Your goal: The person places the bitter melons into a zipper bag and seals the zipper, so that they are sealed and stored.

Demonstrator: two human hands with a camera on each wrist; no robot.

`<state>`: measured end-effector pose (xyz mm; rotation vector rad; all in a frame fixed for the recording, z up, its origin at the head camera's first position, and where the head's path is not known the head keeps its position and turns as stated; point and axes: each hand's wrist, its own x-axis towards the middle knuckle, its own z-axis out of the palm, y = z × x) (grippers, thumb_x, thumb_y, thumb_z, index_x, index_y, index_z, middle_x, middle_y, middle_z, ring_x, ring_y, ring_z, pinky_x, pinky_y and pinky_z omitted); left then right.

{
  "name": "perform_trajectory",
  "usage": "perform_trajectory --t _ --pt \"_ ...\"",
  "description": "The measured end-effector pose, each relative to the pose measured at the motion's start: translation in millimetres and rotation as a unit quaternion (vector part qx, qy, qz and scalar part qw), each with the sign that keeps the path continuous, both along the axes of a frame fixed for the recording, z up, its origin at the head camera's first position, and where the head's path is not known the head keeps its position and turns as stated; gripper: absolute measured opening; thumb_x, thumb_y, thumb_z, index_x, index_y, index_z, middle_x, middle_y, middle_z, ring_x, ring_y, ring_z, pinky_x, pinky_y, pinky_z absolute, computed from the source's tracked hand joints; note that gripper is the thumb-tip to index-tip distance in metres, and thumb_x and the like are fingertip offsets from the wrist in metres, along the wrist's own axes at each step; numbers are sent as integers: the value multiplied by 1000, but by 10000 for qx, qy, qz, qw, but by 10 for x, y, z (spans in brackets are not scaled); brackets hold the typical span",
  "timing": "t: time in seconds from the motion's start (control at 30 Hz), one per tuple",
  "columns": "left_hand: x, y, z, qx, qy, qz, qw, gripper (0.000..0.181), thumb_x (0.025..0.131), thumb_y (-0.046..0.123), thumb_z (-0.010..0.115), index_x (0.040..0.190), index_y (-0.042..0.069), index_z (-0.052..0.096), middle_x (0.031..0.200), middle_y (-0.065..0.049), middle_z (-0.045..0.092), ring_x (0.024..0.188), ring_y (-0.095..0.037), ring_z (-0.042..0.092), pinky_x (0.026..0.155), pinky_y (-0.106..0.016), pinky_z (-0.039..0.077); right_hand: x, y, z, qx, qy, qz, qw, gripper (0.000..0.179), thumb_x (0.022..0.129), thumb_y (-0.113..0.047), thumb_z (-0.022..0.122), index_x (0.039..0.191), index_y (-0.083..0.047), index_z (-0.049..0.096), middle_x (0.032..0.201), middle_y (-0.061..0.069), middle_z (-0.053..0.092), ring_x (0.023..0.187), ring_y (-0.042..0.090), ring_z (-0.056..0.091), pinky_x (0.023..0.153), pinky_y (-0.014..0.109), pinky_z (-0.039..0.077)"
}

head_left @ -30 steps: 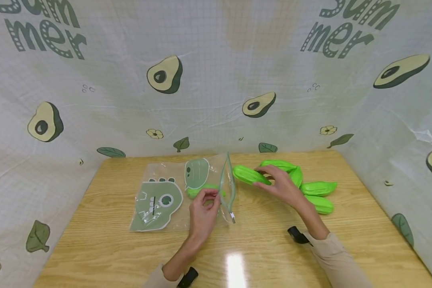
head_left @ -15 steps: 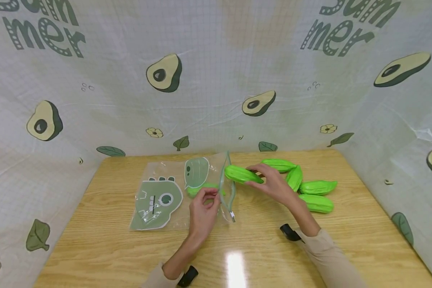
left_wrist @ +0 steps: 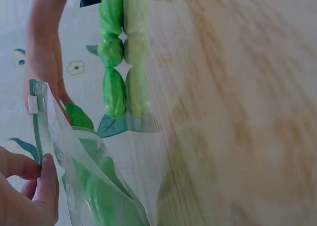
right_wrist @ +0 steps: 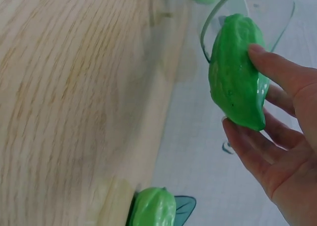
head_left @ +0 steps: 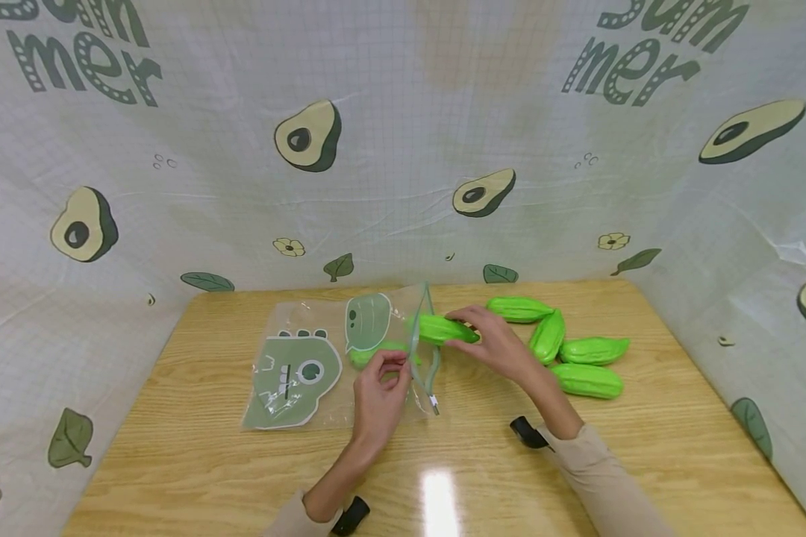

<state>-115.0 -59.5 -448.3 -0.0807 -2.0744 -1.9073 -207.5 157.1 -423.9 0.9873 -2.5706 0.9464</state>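
Observation:
A clear zip bag (head_left: pixel 295 388) with a green dinosaur print lies on its side, its mouth spread open to the right. My left hand (head_left: pixel 379 395) pinches the near edge of that mouth between thumb and fingers, close to the green zip strip (left_wrist: pixel 37 132). Inside the bag, a green bitter melon (head_left: pixel 361 359) shows through the plastic. My right hand (head_left: pixel 493 343) grips another ribbed bitter melon (right_wrist: pixel 235 72) by its tapered end. The front end of this melon is inside the bag's mouth, while its rear part sticks out between my thumb and fingers.
Several more bitter melons (head_left: pixel 587 380) lie on the wooden table (head_left: pixel 470 462) to the right, beyond my right forearm. A white curtain (head_left: pixel 389 216) printed with avocados and leaves encloses the back and both sides of the table.
My right hand has moved left with the bitter melon, from beside the bag into its mouth. The left hand has stayed in place on the bag's edge.

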Motion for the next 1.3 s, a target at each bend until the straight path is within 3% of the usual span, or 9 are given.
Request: perform_trajectory --t 0.2,0.83,1.3 --pt "7 3 5 -10 128 27 9999 14 93 -8 66 106 -4 68 100 -15 70 93 -28 71 81 -30 63 -21 -71 -6 183 293 150 9993 43 86 -15 85 123 -1 69 118 13 69 110 31 65 93 48 57" --pt "-3 10 -6 107 24 94 9999 16 93 -9 65 107 -2 68 102 -14 69 97 -27 69 83 -30 63 -50 -209 56 585 251 339 9974 40 88 -20 82 121 0 70 114 14 69 103 30 66 88 45 58" --pt "18 0 2 98 103 15 9999 18 93 -8 64 110 -2 66 105 -13 68 100 -27 68 87 -30 62 -45 -254 28 872 486 129 9949 42 87 -21 84 120 -1 71 112 14 68 100 31 67 85 46 59"
